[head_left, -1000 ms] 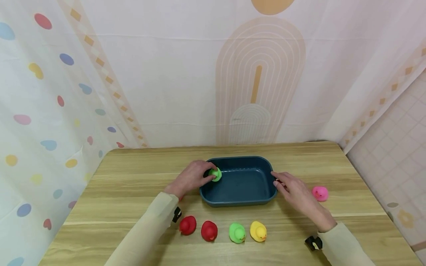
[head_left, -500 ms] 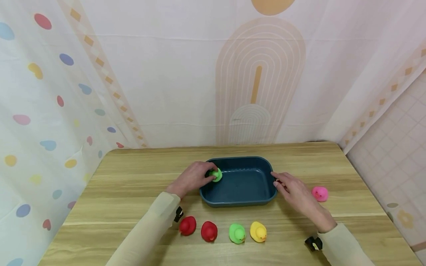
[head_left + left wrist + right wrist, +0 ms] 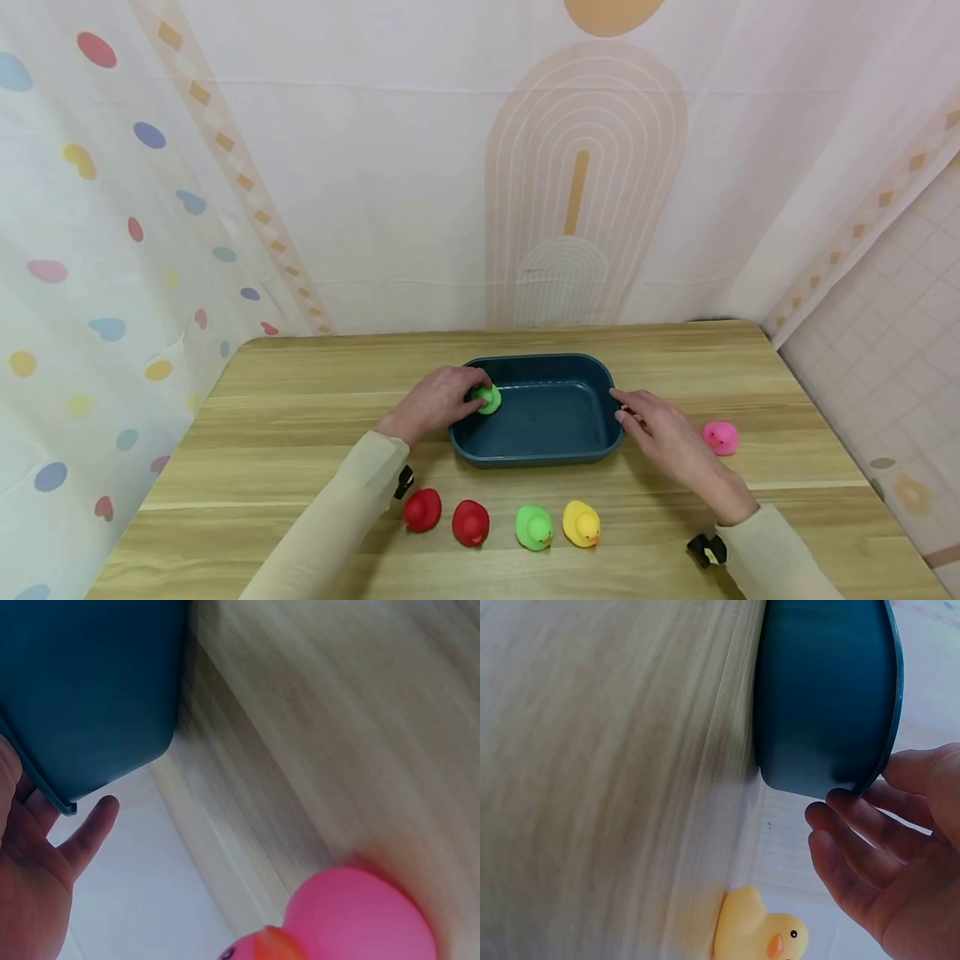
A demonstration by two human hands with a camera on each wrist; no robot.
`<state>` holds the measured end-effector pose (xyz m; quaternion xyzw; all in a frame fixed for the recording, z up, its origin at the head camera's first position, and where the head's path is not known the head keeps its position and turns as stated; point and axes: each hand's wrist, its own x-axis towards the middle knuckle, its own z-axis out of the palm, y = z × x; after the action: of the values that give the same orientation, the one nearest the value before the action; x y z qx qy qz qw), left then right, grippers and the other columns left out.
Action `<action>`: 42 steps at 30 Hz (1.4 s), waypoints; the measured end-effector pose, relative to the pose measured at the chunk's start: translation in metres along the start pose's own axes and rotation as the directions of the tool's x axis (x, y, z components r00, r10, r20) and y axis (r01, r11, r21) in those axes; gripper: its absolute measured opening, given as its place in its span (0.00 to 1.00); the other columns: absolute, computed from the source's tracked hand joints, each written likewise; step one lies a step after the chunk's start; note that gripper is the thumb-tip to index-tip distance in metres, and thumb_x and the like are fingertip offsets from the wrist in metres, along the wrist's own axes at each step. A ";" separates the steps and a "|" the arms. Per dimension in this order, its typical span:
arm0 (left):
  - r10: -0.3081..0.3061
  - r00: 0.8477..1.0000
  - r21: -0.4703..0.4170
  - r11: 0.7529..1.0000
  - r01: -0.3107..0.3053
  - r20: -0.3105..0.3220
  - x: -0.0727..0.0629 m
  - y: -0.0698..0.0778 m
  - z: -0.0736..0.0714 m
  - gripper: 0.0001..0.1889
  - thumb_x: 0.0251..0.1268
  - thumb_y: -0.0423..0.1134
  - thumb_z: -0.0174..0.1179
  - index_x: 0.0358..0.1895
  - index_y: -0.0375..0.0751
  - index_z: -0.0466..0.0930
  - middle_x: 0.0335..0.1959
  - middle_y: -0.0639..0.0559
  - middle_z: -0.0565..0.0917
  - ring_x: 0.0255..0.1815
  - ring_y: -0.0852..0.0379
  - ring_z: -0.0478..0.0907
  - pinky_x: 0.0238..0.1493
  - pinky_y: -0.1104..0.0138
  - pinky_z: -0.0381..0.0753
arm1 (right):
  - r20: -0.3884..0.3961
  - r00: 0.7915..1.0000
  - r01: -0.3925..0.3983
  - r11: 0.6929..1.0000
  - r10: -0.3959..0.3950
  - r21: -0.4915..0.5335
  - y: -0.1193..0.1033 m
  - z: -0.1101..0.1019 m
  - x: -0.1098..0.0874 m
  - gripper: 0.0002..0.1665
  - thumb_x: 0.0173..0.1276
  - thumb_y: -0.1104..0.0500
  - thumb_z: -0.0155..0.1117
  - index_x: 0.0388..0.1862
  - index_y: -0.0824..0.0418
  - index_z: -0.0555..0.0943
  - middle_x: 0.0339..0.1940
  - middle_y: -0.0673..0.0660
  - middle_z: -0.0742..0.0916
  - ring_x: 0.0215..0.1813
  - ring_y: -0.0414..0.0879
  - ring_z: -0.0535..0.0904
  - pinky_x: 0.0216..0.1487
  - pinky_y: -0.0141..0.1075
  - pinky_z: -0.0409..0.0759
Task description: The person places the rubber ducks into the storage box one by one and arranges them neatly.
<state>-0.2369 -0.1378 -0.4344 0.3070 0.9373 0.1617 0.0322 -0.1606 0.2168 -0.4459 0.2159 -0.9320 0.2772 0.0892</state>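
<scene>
My left hand [image 3: 438, 402] reaches over the left end of a dark blue tub [image 3: 543, 457] and pinches a green rubber duck [image 3: 490, 401] low inside it. The left wrist view shows part of that hand [image 3: 45, 862] at the tub rim [image 3: 45, 784], but the duck is hidden there. On the other side, my right hand [image 3: 663, 433] pinches the tub's right rim. In the right wrist view, thumb and forefinger of this hand [image 3: 900, 847] meet at the tub's edge [image 3: 896, 712], the other fingers spread below.
Two red ducks [image 3: 423, 510] [image 3: 471, 523], another green duck [image 3: 534, 527] and a yellow duck [image 3: 582, 523] line the near side of the wooden table [image 3: 300, 375]. A pink duck [image 3: 721, 437] sits at right. Beside the wrists are another pink duck [image 3: 360, 915] and a pale yellow duck [image 3: 754, 930].
My left hand and the green duck in it have shifted very slightly down and right within the tub. The right hand and the other ducks stay where they were.
</scene>
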 end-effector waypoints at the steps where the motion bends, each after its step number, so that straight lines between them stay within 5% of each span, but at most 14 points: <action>1: 0.002 1.000 0.003 1.000 -0.002 0.000 0.000 0.000 0.000 0.12 0.69 0.39 0.70 0.53 0.42 0.85 0.47 0.52 0.86 0.42 0.56 0.79 0.51 0.63 0.84 | 0.000 1.000 -0.001 1.000 0.001 0.001 0.000 0.000 0.000 0.21 0.80 0.61 0.61 0.67 0.68 0.80 0.55 0.61 0.87 0.44 0.47 0.81 0.45 0.45 0.84; 7: -0.012 1.000 -0.015 1.000 0.011 -0.022 -0.004 -0.001 -0.001 0.13 0.72 0.39 0.68 0.56 0.42 0.85 0.51 0.50 0.87 0.47 0.54 0.81 0.57 0.59 0.83 | 0.004 1.000 0.004 1.000 -0.004 0.004 0.001 0.002 0.002 0.21 0.79 0.61 0.61 0.67 0.68 0.79 0.55 0.62 0.87 0.43 0.47 0.80 0.45 0.44 0.84; 14: -0.002 0.990 -0.096 0.995 -0.011 -0.139 -0.018 -0.003 -0.010 0.15 0.74 0.41 0.65 0.59 0.40 0.84 0.56 0.47 0.87 0.57 0.48 0.83 0.63 0.52 0.81 | 0.013 1.000 -0.005 1.000 0.005 -0.002 0.003 0.001 0.003 0.22 0.79 0.61 0.61 0.67 0.68 0.79 0.56 0.62 0.87 0.42 0.47 0.80 0.44 0.44 0.84; 23: -0.043 0.980 -0.178 0.984 0.007 -0.194 -0.046 -0.007 -0.013 0.25 0.76 0.50 0.62 0.68 0.40 0.78 0.73 0.44 0.74 0.73 0.41 0.70 0.72 0.44 0.70 | 0.016 1.000 -0.002 1.000 0.002 0.011 0.003 -0.002 0.004 0.22 0.80 0.61 0.60 0.68 0.68 0.79 0.56 0.63 0.86 0.43 0.48 0.82 0.46 0.47 0.85; 42: -0.183 0.951 -0.325 0.941 0.095 -0.251 -0.108 -0.031 -0.012 0.28 0.78 0.47 0.60 0.74 0.40 0.71 0.74 0.43 0.73 0.74 0.40 0.69 0.70 0.41 0.70 | 0.017 1.000 -0.002 1.000 0.002 0.007 0.007 -0.005 0.001 0.22 0.79 0.63 0.61 0.68 0.70 0.78 0.57 0.66 0.86 0.46 0.52 0.84 0.49 0.52 0.86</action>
<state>-0.1686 -0.2281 -0.4370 0.2050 0.9150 0.3451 -0.0406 -0.1648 0.2247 -0.4449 0.2176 -0.9320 0.2787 0.0802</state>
